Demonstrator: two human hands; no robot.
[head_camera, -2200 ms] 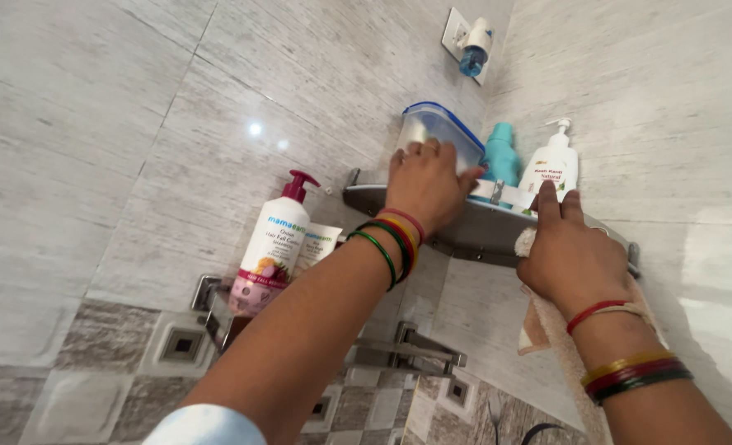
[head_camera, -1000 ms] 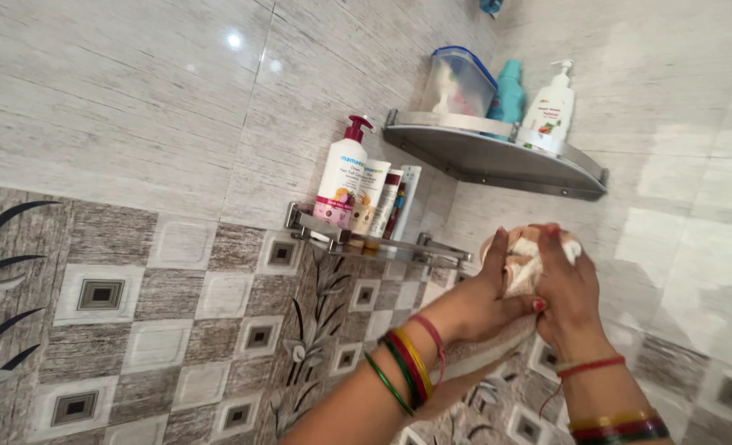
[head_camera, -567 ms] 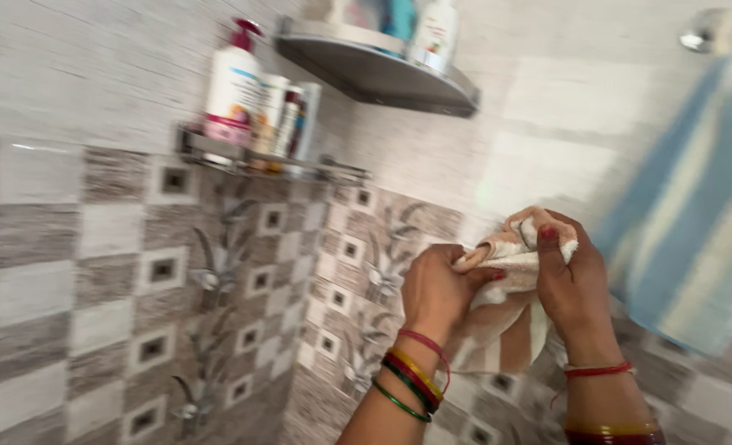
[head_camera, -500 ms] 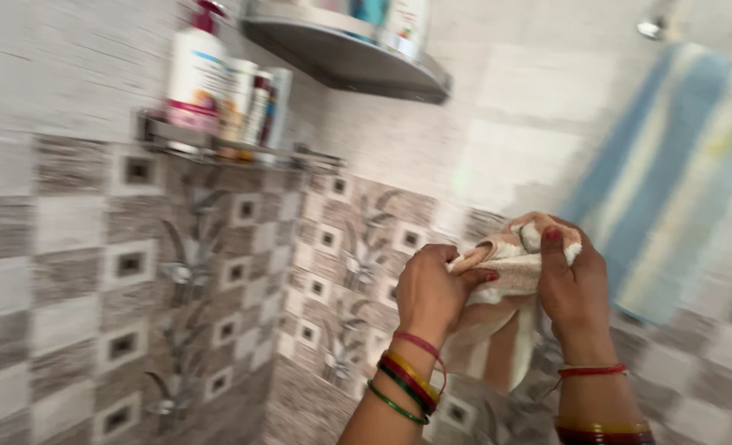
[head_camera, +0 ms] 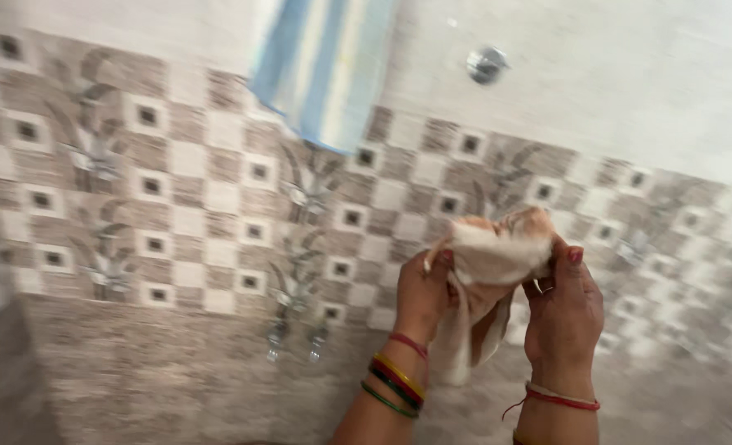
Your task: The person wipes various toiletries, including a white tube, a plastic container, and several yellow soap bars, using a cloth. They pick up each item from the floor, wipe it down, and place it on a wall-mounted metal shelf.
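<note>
We see our 2 hands raised before a tiled wall (head_camera: 176, 222), both closed on 1 bunched beige cloth (head_camera: 485, 272) held between them. The left hand (head_camera: 422, 292) grips its left edge with curled fingers; the right hand (head_camera: 565, 309) pinches the right edge, thumb up. A loose end of the cloth hangs down between the wrists. A blue striped towel (head_camera: 325, 70) hangs above, beside a round metal fitting (head_camera: 486, 63).
</note>
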